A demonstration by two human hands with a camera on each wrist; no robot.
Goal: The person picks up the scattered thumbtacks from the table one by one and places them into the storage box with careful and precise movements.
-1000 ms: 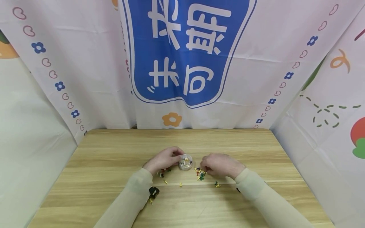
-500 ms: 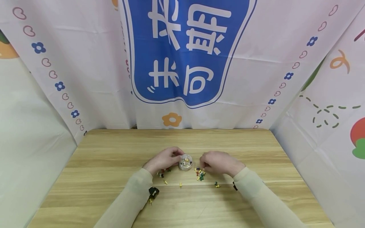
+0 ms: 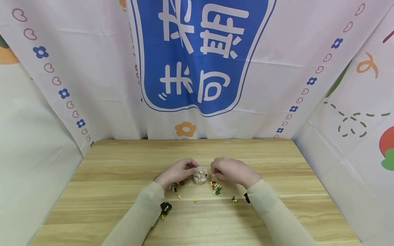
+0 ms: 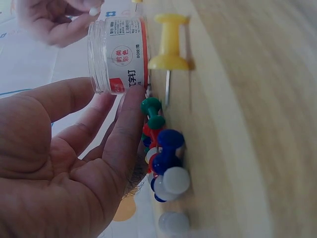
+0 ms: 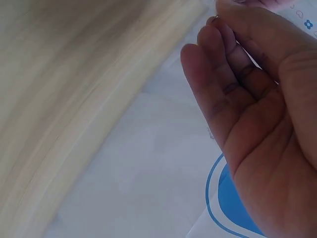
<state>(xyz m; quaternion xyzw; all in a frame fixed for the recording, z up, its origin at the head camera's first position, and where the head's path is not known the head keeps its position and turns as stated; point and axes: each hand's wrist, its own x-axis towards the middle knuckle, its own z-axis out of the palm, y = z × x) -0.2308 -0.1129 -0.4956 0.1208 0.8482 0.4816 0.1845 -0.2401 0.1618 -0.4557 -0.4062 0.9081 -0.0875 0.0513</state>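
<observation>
A small clear round jar (image 3: pixel 200 175) with a few pushpins inside stands on the wooden table. My left hand (image 3: pixel 176 172) grips its left side between thumb and fingers; the left wrist view shows the jar (image 4: pixel 119 55) with a red and white label. Just right of the jar, above the table, my right hand (image 3: pixel 235 171) pinches a white pushpin (image 4: pixel 94 11) at its fingertips. In the right wrist view that hand (image 5: pixel 262 109) has its fingers bent together. Below it lies a pile of coloured pushpins (image 3: pixel 216 187).
More pushpins (image 3: pixel 174 187) lie beside my left wrist, including green, blue, red and white ones (image 4: pixel 163 163). Single yellow pins (image 3: pixel 195 200) are scattered nearer the front, with a yellow and green pair (image 3: pixel 235 199) on the right. A printed curtain (image 3: pixel 123 119) hangs behind the table (image 3: pixel 197 225).
My right hand has risen from beside the pile and shifted left towards the jar, a pale pin showing at its fingertips. The left hand and the jar have kept their place.
</observation>
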